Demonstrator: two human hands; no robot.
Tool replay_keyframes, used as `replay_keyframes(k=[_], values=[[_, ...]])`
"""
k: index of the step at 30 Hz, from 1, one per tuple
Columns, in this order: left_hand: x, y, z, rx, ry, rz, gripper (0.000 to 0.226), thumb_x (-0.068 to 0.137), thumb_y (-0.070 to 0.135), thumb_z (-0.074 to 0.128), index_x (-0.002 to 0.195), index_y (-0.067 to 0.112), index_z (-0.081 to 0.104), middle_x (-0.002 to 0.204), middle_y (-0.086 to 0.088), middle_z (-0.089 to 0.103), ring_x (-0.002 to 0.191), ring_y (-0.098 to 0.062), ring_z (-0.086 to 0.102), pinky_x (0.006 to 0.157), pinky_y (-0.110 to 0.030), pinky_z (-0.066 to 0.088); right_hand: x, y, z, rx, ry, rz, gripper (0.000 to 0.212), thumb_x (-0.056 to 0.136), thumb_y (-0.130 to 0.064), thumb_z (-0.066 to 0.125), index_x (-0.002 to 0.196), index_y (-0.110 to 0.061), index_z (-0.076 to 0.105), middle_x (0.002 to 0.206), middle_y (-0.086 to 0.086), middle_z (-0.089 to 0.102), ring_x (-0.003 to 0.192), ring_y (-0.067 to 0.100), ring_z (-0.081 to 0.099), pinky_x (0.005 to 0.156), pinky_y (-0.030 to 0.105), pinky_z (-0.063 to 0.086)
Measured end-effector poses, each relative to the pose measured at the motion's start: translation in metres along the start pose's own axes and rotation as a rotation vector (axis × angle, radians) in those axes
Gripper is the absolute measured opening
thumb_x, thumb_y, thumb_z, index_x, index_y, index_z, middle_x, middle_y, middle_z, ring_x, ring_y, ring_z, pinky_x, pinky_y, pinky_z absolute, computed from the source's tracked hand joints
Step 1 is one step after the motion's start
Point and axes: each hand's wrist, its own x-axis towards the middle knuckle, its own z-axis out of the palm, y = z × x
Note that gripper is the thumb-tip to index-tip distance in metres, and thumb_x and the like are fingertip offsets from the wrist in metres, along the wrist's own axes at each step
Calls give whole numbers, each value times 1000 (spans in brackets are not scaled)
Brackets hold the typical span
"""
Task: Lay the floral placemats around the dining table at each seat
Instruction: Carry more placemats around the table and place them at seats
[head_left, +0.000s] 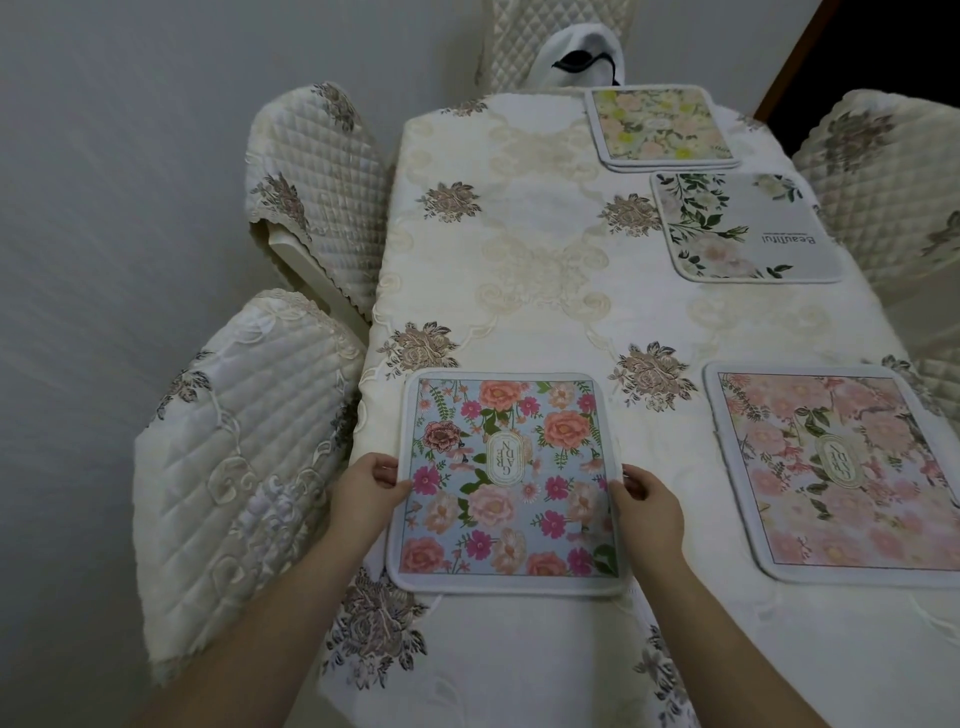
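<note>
A blue floral placemat (506, 480) lies flat at the near left of the dining table (545, 270). My left hand (366, 491) pinches its left edge and my right hand (649, 506) pinches its right edge. A pink floral placemat (841, 467) lies at the near right. Farther back on the right lies a white placemat with green leaves (737, 228). Behind it, at the far end, a yellow-green floral placemat (662, 124) sits on top of a small stack.
The table wears a cream embroidered cloth. Quilted cream chairs stand on the left (234, 452) (317, 182), on the right (883, 171) and at the far end (524, 47). A white bag (584, 54) rests at the far edge. A grey wall runs along the left.
</note>
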Motion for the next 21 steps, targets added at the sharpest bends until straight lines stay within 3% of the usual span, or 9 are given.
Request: replay_keyframes(k=[2,3,6,8,11,14,18,21], values=[[-1,-1,0,58,13,12,29,75,12,82,95,14,60,78,-2,60,71,-20,58,59,-25,42,-2,-2,0,-20,85,-18,29,94,-16,58,122,-14,63,105,5,69,86,16,63,75,29,55],[-2,0,0,93,27,18,32,76,17,82,98,16,58,81,-2,58,71,-19,57,58,-25,40,-2,-3,0,-22,133,-35,28,94,-15,57,122,-16,63,104,5,68,88,18,62,76,31,53],[-6,6,2,272,141,120,36,78,31,76,103,17,55,93,-3,54,81,-21,54,62,-31,41,-1,-9,4,-31,198,-124,26,96,-16,52,120,-19,62,106,2,63,91,17,59,69,21,42],[-7,11,8,403,193,269,34,83,29,70,109,12,57,102,-7,55,94,-24,51,76,-37,44,0,-15,12,-87,163,-194,28,98,-19,48,122,-20,61,112,1,60,97,14,57,73,20,43],[2,23,26,450,113,443,41,90,22,60,128,6,54,128,-11,55,121,-28,48,101,-41,38,2,-31,38,-182,37,-345,36,101,-25,42,133,-18,56,125,0,58,116,16,52,100,37,44],[21,39,52,542,1,532,51,98,20,43,147,9,36,158,-10,30,148,-26,19,120,-41,16,8,-53,76,-324,-127,-530,42,102,-21,40,143,-13,46,145,5,49,137,23,39,117,39,28],[49,52,77,711,-26,586,55,103,22,30,155,13,16,164,-5,12,151,-19,2,121,-36,-1,24,-74,119,-468,-199,-651,51,101,-10,38,152,-12,32,160,5,29,149,19,20,122,34,12],[62,48,82,759,-36,581,55,105,34,23,156,16,13,164,-1,11,151,-15,2,121,-34,-2,41,-68,135,-644,-215,-674,52,105,-23,29,155,-13,22,164,4,17,152,17,9,123,33,3]])
